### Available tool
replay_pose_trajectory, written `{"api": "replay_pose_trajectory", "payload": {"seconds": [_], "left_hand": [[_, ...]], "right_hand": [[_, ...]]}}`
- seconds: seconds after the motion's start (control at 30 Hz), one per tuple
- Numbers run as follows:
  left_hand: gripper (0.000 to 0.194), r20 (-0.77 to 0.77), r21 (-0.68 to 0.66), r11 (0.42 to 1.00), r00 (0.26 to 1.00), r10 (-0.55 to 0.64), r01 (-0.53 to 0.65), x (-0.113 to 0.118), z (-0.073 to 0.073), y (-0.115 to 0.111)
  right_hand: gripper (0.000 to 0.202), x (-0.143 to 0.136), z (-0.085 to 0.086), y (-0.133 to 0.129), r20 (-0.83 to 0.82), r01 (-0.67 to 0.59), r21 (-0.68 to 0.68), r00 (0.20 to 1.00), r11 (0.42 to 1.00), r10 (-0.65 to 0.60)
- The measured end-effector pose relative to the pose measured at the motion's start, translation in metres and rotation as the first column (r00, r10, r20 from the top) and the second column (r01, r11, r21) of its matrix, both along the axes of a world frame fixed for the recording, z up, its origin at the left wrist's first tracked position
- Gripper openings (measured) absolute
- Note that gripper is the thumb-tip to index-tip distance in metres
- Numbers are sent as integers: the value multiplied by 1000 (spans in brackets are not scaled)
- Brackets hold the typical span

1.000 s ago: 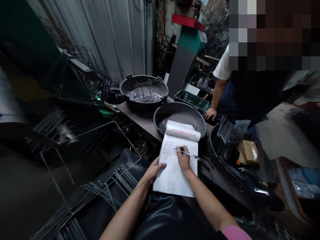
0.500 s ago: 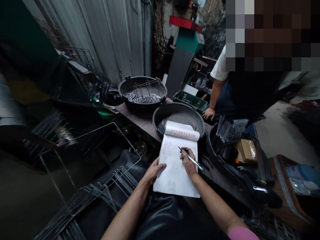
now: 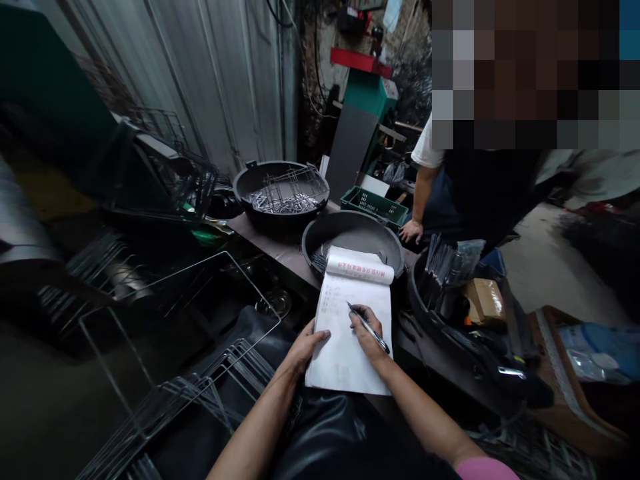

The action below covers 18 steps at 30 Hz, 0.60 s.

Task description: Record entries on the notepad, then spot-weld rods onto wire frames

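A white paper pad (image 3: 345, 360) lies tilted before me, its top sheet rolled back at the far end with red print on it. My left hand (image 3: 307, 343) grips the pad's left edge, thumb on the page and the other fingers hidden beneath. In my right hand (image 3: 367, 333) is a pen (image 3: 370, 327), pinched with its tip at or just above the page near a few faint lines of writing. The pad's far end overlaps a round black pan (image 3: 353, 230) with thin metal pieces inside.
Behind stands another black pan (image 3: 245, 183) of metal rods. A green crate (image 3: 375, 203) sits near a co-worker's hand (image 3: 412, 231). At right, a black tub (image 3: 417, 293) holds rods and a brown package (image 3: 486, 301). Bent wire frames (image 3: 200, 380) crowd my left.
My right hand and the pen have shifted slightly left across the page, toward the written lines. The left hand keeps its hold. The whole view has turned a little.
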<state>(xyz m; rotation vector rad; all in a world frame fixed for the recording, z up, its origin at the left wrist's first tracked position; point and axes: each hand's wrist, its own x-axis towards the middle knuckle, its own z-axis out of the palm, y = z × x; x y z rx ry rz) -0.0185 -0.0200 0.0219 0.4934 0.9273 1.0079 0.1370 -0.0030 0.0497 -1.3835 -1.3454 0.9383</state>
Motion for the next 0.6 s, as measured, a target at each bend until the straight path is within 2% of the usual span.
{"api": "replay_pose_trajectory", "payload": {"seconds": [0.3,0.6], "left_hand": [[57,-21,-3,1000,1000,6,-6,0,3,0],[57,-16,0,1000,1000,12,-12,1,0,1]], "right_hand": [[28,0,-2,-1,-2,-7,-29,1000,1000,7],[28,3,-5,-3,7,42,-16,999,999,-42]]}}
